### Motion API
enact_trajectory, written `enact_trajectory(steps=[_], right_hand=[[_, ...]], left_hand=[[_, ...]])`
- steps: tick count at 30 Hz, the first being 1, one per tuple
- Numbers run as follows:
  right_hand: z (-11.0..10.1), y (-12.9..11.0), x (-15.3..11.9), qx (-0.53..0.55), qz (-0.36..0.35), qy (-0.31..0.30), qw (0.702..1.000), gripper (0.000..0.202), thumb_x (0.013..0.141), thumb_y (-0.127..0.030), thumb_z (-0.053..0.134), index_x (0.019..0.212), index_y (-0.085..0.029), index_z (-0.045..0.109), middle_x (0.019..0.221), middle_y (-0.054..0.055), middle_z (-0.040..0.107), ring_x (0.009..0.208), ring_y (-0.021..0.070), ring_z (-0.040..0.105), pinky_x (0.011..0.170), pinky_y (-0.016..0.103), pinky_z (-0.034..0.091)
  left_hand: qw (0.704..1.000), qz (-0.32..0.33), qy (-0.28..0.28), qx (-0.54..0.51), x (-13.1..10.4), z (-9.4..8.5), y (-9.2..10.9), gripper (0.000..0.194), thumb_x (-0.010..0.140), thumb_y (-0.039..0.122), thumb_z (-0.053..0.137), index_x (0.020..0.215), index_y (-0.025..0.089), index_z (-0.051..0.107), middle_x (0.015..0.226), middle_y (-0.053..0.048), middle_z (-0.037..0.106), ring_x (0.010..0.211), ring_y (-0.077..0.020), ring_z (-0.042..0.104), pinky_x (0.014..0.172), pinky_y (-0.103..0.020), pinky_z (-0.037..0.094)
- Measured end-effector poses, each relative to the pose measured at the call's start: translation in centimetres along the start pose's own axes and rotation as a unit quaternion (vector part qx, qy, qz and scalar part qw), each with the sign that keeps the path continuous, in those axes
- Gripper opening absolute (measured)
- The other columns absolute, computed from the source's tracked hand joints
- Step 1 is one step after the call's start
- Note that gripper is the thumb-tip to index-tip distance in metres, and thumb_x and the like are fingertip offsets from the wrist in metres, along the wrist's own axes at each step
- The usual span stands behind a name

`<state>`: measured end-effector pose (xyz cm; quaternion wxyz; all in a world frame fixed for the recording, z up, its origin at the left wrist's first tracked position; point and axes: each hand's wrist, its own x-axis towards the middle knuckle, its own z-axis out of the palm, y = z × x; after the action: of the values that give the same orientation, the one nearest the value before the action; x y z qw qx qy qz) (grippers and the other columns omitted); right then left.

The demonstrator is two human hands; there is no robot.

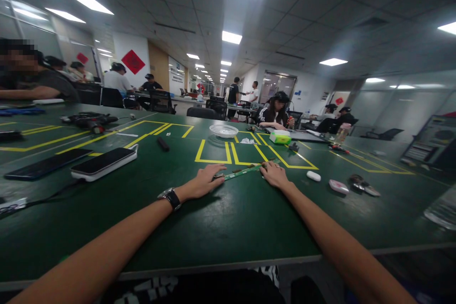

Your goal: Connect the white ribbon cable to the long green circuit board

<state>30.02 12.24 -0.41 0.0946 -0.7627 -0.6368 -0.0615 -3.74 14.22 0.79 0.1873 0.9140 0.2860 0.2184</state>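
Observation:
A long, narrow green circuit board (242, 171) with small brown parts along it lies slantwise over the green table, its right end farther away. At its left end is my left hand (203, 182), thumb and fingers closed on the tip; a watch is on that wrist. My right hand (275, 174) grips the board towards its right end, fingers curled over it. A short piece of the board shows beyond the right fingers. The undersides of both hands are hidden.
Beyond the board stand a white plastic basket (223, 130) and a green tissue pack (280, 137). On the left lie a phone-like device (104, 161) with a cable and a dark phone (48, 164). A white earbud case (313, 176) is right. A person (276, 113) sits opposite.

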Motion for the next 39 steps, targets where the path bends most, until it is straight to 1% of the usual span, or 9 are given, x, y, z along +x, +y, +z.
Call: enact_trajectory(steps=[6,14,19,23,26,32,34,37,39], right_hand=[[0.2,0.6,-0.1,0.018,-0.003,-0.016,1.0,0.053,0.099,-0.049,0.028,0.14,-0.021,0.047,0.149,0.011,0.045,0.135,0.03,0.039,0.106,0.053,0.029],[-1.0,0.3,0.1,0.019,-0.041,0.025,0.999,0.049,0.101,-0.042,0.026,0.133,-0.022,0.057,0.143,0.012,0.051,0.134,0.0306,0.038,0.108,0.055,0.023],[-1.7,-0.8,0.4,0.036,-0.133,-0.015,0.99,0.045,0.101,-0.037,0.028,0.127,-0.026,0.064,0.133,0.01,0.06,0.124,0.03,0.05,0.102,0.053,0.031],[-2.1,-2.5,-0.1,0.06,-0.214,-0.038,0.974,0.041,0.1,-0.033,0.034,0.127,-0.025,0.064,0.135,0.008,0.06,0.127,0.0269,0.05,0.104,0.049,0.034],[-2.7,-5.0,-1.8,0.091,-0.294,-0.049,0.95,0.038,0.099,-0.033,0.04,0.128,-0.025,0.063,0.136,0.006,0.06,0.127,0.0232,0.052,0.108,0.042,0.034],[-4.3,-10.4,-6.2,0.21,-0.488,-0.085,0.843,0.035,0.099,-0.031,0.046,0.129,-0.021,0.062,0.132,0.007,0.063,0.125,0.0187,0.053,0.108,0.033,0.036],[-4.8,-10.4,-6.2,0.191,-0.458,-0.073,0.865,0.033,0.098,-0.029,0.047,0.126,-0.022,0.063,0.127,0.005,0.066,0.121,0.0179,0.056,0.107,0.032,0.037],[-5.0,-7.9,-4.6,0.085,-0.24,-0.013,0.967,0.031,0.095,-0.028,0.049,0.12,-0.023,0.067,0.124,0.006,0.067,0.116,0.0207,0.059,0.104,0.032,0.039],[-4.8,-5.2,-3.3,0.048,-0.134,0.01,0.99,0.033,0.093,-0.022,0.049,0.118,-0.014,0.068,0.122,0.016,0.066,0.115,0.0283,0.059,0.102,0.039,0.04]], left_hand=[[1.0,-0.001,-0.003,0.0,0.0,0.1,-0.1,0.047,0.1,0.048,0.037,0.142,0.025,0.041,0.15,-0.011,0.041,0.137,-0.0298,0.036,0.109,-0.053,0.03],[1.0,0.015,0.017,0.002,0.2,0.3,-0.8,0.045,0.101,0.047,0.038,0.14,0.025,0.043,0.147,-0.01,0.045,0.135,-0.0282,0.039,0.108,-0.05,0.032],[0.999,0.009,0.043,0.004,0.3,0.3,-1.0,0.044,0.101,0.046,0.038,0.138,0.023,0.047,0.144,-0.01,0.049,0.133,-0.0286,0.042,0.109,-0.049,0.031],[0.998,0.007,0.06,0.023,0.4,0.3,-1.3,0.045,0.1,0.045,0.042,0.137,0.022,0.048,0.143,-0.01,0.05,0.132,-0.0286,0.043,0.108,-0.048,0.033],[0.998,0.01,0.048,0.042,0.2,0.3,-1.2,0.048,0.098,0.047,0.046,0.14,0.023,0.046,0.145,-0.01,0.048,0.134,-0.0286,0.042,0.108,-0.047,0.032],[0.991,0.036,-0.066,0.107,-0.4,0.4,-0.5,0.063,0.093,0.063,0.048,0.143,0.025,0.044,0.151,-0.011,0.04,0.137,-0.0337,0.036,0.106,-0.05,0.03],[0.989,0.038,-0.077,0.118,-0.5,0.3,-0.3,0.064,0.093,0.065,0.046,0.144,0.026,0.043,0.152,-0.011,0.039,0.138,-0.0338,0.035,0.106,-0.051,0.03],[0.989,0.035,-0.072,0.124,-0.6,0.2,-0.1,0.063,0.093,0.067,0.044,0.143,0.028,0.043,0.157,-0.011,0.029,0.141,-0.0344,0.031,0.107,-0.054,0.027],[0.989,0.041,-0.071,0.123,-0.6,0.1,-0.1,0.062,0.093,0.066,0.044,0.141,0.027,0.044,0.16,-0.011,0.023,0.142,-0.0342,0.028,0.108,-0.054,0.026]])
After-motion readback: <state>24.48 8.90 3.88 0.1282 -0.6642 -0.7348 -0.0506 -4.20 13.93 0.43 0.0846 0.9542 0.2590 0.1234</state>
